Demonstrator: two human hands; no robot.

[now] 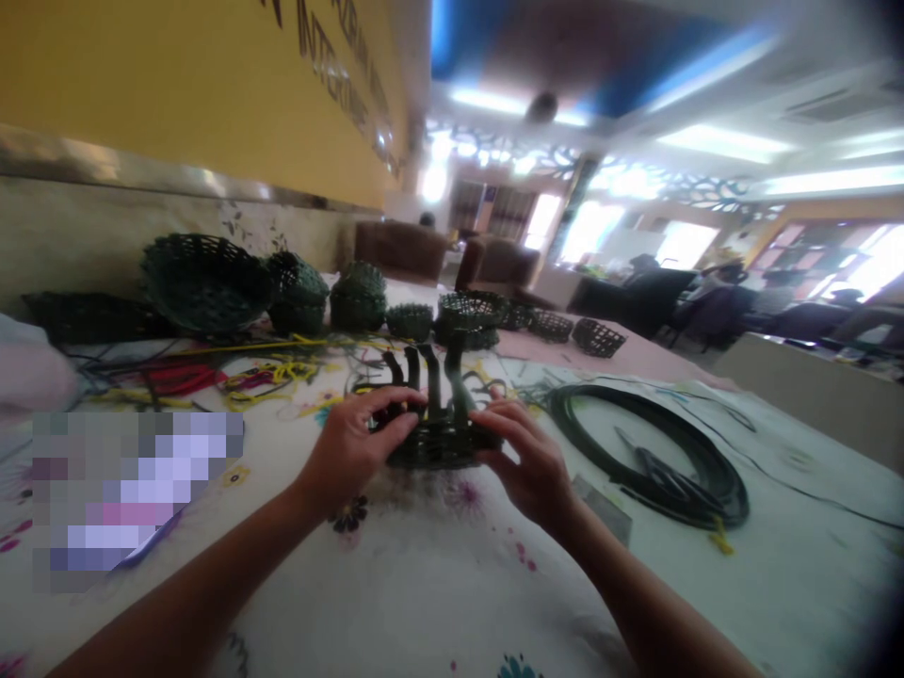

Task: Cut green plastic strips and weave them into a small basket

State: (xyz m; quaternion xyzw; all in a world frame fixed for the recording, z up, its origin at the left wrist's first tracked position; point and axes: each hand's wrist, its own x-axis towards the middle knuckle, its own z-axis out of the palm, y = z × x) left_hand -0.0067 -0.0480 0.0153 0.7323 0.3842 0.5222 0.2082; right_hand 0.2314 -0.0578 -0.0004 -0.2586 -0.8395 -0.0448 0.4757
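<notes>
A small, partly woven dark green basket (pixel 439 443) sits on the flowered tablecloth (pixel 424 565), with several green strands (pixel 432 377) standing up from its rim. My left hand (pixel 357 443) grips its left side, fingers curled over the rim. My right hand (pixel 526 457) holds the right side, fingers bent against the weave. Both hands are closed on the basket.
A row of finished dark green baskets (pixel 204 282) lines the far table edge. Red and yellow cords (pixel 233 377) lie at the left. A coil of green cord (pixel 656 457) lies at the right. A blurred-out patch (pixel 127 490) is at the left. Chairs and people fill the room behind.
</notes>
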